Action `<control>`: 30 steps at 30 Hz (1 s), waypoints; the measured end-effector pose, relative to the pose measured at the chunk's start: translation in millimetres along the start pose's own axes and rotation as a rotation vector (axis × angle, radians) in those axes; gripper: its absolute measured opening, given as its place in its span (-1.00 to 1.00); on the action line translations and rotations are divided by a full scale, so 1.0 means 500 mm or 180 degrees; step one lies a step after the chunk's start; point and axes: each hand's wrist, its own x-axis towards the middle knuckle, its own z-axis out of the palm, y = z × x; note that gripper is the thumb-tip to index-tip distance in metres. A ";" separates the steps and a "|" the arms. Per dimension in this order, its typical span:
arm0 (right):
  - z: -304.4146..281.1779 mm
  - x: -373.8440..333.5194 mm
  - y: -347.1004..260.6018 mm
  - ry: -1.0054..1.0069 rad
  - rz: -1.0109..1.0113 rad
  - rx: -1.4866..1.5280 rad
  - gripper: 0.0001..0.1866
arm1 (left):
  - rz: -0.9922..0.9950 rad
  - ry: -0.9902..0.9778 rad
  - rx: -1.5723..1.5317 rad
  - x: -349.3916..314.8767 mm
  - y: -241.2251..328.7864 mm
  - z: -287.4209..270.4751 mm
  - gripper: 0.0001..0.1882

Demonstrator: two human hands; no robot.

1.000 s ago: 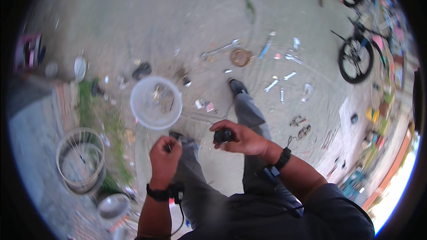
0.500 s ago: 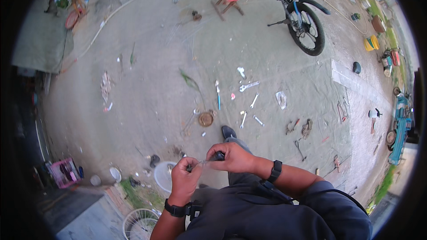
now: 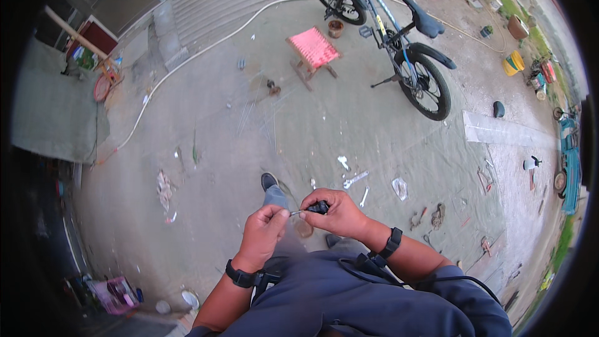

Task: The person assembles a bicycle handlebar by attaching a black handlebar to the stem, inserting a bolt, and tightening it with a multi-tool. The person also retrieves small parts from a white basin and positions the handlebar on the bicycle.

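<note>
In front of my body, my right hand [image 3: 342,215] grips a small black part [image 3: 320,207]; its exact kind is too small to tell. A thin metal piece [image 3: 296,213] spans the gap between my hands. My left hand [image 3: 262,232] pinches the end of it between thumb and forefinger. Whether the metal piece belongs to the black part, I cannot tell. Partly behind my hands on the ground is a round brown tin [image 3: 304,229]. Beyond my right hand lie a large wrench [image 3: 356,180] and a smaller wrench [image 3: 364,196].
A blue bicycle [image 3: 405,56] stands on its kickstand at the far right, beside a folding stool [image 3: 312,48] with a red woven seat. A pale hose [image 3: 163,80] curves across the ground. A clear plastic bag [image 3: 400,188] lies to the right. My shoe [image 3: 269,180] is stepped forward.
My view has shifted forward, and one foot has stepped ahead on the left. More of the bicycle and the steps shows. My hands remain together around the small black part and the thin metal piece.
</note>
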 end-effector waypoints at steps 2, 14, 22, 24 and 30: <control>-0.003 0.099 -0.009 0.0064 -0.0152 -0.0134 -0.84 | -0.0172 -0.0267 -0.0233 0.084 0.054 -0.052 -0.75; -0.018 0.650 -0.153 0.0207 -0.0612 -0.0465 -0.84 | -0.0621 -0.0958 -0.0326 0.499 0.442 -0.293 -0.70; -0.188 0.974 -0.191 0.0579 -0.1052 -0.0579 -0.82 | -0.0692 -0.1031 -0.0094 0.829 0.657 -0.282 -0.70; -0.245 1.066 -0.206 0.0636 -0.1094 -0.0727 -0.82 | -0.0707 -0.0930 -0.0106 0.914 0.723 -0.268 -0.70; -0.378 1.253 -0.277 0.0668 -0.0980 -0.0645 -0.81 | -0.0585 -0.1052 0.0021 1.111 0.884 -0.237 -0.74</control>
